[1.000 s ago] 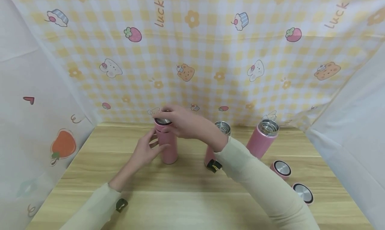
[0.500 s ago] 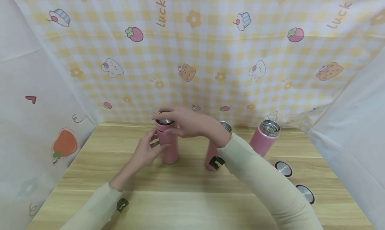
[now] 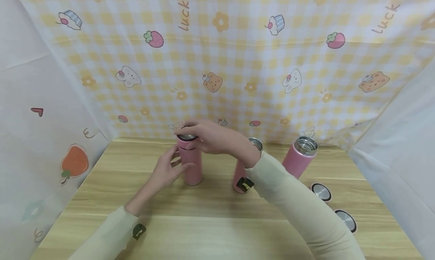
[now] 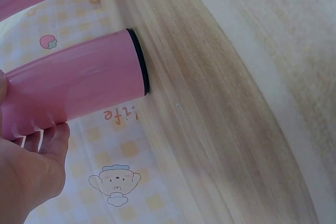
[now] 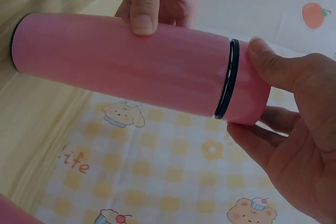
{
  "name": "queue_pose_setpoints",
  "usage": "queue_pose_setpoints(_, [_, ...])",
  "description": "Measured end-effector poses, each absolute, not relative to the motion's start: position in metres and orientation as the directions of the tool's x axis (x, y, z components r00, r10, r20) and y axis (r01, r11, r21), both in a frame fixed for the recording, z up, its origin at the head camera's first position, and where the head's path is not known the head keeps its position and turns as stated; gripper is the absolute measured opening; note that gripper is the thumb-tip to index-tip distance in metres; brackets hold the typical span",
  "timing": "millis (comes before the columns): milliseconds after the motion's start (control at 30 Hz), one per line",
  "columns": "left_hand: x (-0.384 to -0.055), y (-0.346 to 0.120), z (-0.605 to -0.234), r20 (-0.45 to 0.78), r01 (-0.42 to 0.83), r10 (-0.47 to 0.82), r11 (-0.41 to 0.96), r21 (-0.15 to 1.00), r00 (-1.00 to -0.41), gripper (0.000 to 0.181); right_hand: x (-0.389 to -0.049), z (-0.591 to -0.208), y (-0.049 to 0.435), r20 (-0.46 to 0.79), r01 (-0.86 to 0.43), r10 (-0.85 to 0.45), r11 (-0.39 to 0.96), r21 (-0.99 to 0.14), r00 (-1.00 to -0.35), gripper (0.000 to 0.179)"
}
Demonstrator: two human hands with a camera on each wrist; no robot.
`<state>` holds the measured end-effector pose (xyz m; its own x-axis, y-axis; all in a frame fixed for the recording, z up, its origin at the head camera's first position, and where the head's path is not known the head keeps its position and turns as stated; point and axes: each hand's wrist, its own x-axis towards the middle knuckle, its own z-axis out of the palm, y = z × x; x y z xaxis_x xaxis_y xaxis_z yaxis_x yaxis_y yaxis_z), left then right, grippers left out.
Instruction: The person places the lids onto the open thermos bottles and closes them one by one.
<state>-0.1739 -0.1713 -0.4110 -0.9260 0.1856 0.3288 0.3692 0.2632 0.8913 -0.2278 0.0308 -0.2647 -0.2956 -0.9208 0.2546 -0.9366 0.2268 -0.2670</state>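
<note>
A pink flask (image 3: 190,165) stands upright on the table (image 3: 217,229), toward the far edge and left of centre. The left hand (image 3: 165,172) grasps the body of this flask about mid-height, thumb on the near side and fingers curled round the back. The right hand (image 3: 207,136) reaches across from the right and grips the pink cap (image 3: 186,140) at the top, fingers and thumb wrapped round its rim. In the right wrist view the cap (image 5: 247,95) sits on the body behind a black seam ring (image 5: 227,80); whether it is fully seated cannot be told.

Two more pink flasks stand open near the far edge: the middle flask (image 3: 240,169), partly hidden by the right sleeve (image 3: 292,199), and the right-hand flask (image 3: 299,158), showing a steel mouth. Two loose caps (image 3: 321,192) (image 3: 346,220) lie toward the right edge of the table, steel liners up.

Handling judgement: the flask appears rigid, with a smooth matte pink shell that is likely somewhat slippery. It is tall and narrow, so it may tip if pushed near the top. A firm wrap round mid-body steadies it best, while the cap is best taken by its side wall.
</note>
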Motion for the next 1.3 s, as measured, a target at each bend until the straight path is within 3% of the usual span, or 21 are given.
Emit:
queue_pose_setpoints(433, [-0.174, -0.172, -0.411, 0.323, 0.363, 0.182, 0.275, 0.890, -0.929, 0.064, -0.216, -0.269, 0.027, 0.322, -0.930, -0.874, 0.356, -0.089, -0.365, 0.037])
queue_pose_setpoints(633, [-0.174, -0.172, -0.412, 0.331, 0.374, 0.192, 0.273, 0.886, -0.924, 0.063, -0.225, -0.266, 0.031, 0.286, -0.936, -0.898, 0.283, -0.208, -0.335, 0.051])
queue_pose_setpoints(833, [-0.173, -0.172, -0.411, 0.323, 0.363, 0.184, 0.264, 0.894, -0.928, 0.065, -0.231, -0.262, 0.036, 0.231, -0.912, -0.930, 0.192, -0.362, -0.287, 0.039])
queue_pose_setpoints(1300, [-0.173, -0.172, -0.410, 0.309, 0.351, 0.188, 0.261, 0.899, -0.932, 0.066, -0.221, -0.265, 0.030, 0.262, -0.920, -0.894, 0.301, -0.249, -0.364, 0.039])
